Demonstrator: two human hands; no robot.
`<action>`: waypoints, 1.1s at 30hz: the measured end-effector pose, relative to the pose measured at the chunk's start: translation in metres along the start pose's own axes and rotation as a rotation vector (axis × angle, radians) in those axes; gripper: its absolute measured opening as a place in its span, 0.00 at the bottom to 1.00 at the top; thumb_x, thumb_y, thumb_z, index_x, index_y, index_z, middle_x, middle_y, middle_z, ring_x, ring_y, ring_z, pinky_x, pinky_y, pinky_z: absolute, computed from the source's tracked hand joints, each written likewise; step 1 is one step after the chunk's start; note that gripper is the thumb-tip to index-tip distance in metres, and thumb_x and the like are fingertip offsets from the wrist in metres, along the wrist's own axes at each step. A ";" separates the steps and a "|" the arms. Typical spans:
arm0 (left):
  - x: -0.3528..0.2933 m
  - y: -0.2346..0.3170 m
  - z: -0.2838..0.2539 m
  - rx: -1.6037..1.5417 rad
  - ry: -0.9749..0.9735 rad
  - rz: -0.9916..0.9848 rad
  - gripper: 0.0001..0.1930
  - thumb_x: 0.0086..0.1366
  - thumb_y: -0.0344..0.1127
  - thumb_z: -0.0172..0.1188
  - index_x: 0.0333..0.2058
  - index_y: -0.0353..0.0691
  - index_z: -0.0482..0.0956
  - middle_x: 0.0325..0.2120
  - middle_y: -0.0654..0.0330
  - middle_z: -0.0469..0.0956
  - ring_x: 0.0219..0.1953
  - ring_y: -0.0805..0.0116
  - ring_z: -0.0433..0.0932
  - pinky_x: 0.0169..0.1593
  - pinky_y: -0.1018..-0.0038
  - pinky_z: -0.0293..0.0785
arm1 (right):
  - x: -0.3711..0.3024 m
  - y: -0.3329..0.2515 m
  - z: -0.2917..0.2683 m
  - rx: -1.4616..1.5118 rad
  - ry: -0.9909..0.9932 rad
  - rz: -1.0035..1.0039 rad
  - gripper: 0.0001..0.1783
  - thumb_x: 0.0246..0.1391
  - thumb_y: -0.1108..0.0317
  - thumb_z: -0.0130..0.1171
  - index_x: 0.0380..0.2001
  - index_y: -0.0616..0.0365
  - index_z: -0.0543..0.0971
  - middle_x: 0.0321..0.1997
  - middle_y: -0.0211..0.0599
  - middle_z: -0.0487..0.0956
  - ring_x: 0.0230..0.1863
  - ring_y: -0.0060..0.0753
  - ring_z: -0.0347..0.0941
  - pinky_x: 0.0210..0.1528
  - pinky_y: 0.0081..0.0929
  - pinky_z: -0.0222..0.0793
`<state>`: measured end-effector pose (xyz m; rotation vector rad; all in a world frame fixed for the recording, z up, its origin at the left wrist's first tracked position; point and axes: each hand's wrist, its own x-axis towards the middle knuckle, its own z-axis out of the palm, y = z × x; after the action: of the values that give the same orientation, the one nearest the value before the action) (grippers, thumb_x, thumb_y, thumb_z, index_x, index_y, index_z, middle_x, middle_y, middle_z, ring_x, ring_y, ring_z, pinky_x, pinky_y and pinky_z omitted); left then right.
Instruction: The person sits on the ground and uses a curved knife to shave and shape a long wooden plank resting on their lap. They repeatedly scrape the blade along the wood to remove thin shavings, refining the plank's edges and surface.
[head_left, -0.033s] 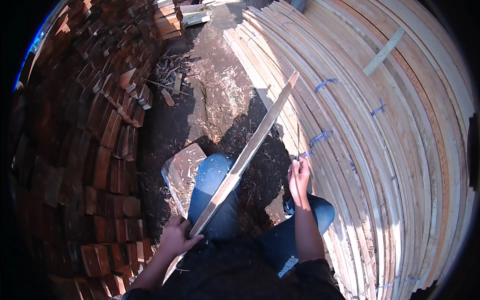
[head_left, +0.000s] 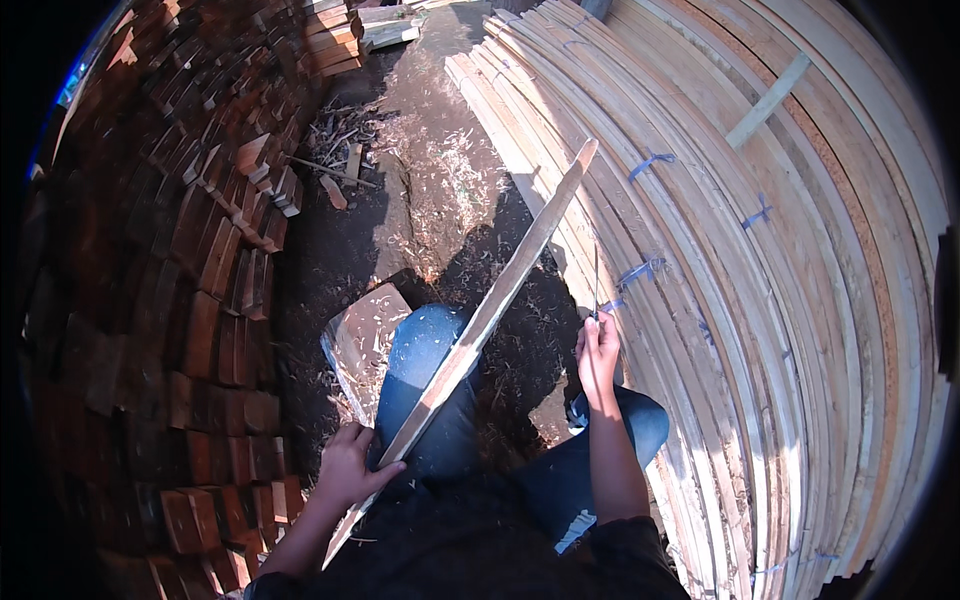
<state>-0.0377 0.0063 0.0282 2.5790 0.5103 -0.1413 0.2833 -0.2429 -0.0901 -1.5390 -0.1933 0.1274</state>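
Head view, looking straight down at someone sitting on the ground in jeans. The left hand (head_left: 350, 468) is wrapped around the near end of a long thin wooden slat (head_left: 500, 295). The slat lies across the left knee (head_left: 425, 350), and its long axis runs from lower left by that hand up and away to the right, its far tip over the edge of the big stack of pale planks (head_left: 760, 300). So the left hand is the one on the slat. The right hand (head_left: 598, 352) sits apart to the right of it, pinched shut on a thin dark blade-like tool (head_left: 596, 280) pointing up; can't tell exactly what it is. A flat wooden block (head_left: 358, 335) sits just left of the knee. Stacked reddish wood pieces (head_left: 200, 300) line the left side.
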 end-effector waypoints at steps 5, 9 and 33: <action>0.044 0.027 -0.019 -0.082 0.052 0.079 0.34 0.44 0.60 0.71 0.39 0.36 0.73 0.34 0.52 0.73 0.43 0.50 0.74 0.50 0.59 0.68 | -0.012 -0.021 0.003 -0.070 -0.072 -0.042 0.11 0.66 0.63 0.50 0.36 0.60 0.72 0.20 0.21 0.66 0.18 0.12 0.58 0.20 0.15 0.54; 0.055 0.039 -0.013 -0.154 0.081 0.084 0.31 0.45 0.55 0.73 0.37 0.37 0.72 0.33 0.52 0.72 0.40 0.49 0.73 0.47 0.60 0.67 | -0.023 -0.061 0.010 -0.395 -0.180 -0.298 0.08 0.56 0.69 0.61 0.33 0.62 0.74 0.17 0.36 0.68 0.18 0.24 0.67 0.22 0.24 0.63; 0.093 0.039 -0.023 -0.190 -0.006 0.223 0.13 0.44 0.43 0.70 0.19 0.44 0.77 0.16 0.64 0.73 0.27 0.64 0.68 0.39 0.68 0.59 | -0.028 -0.164 0.043 -1.047 -0.394 -0.368 0.13 0.46 0.66 0.69 0.27 0.59 0.74 0.19 0.40 0.76 0.19 0.45 0.75 0.20 0.35 0.68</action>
<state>0.0633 0.0169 0.0477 2.4267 0.2186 -0.0217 0.2408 -0.2115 0.0731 -2.4673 -0.9665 0.0274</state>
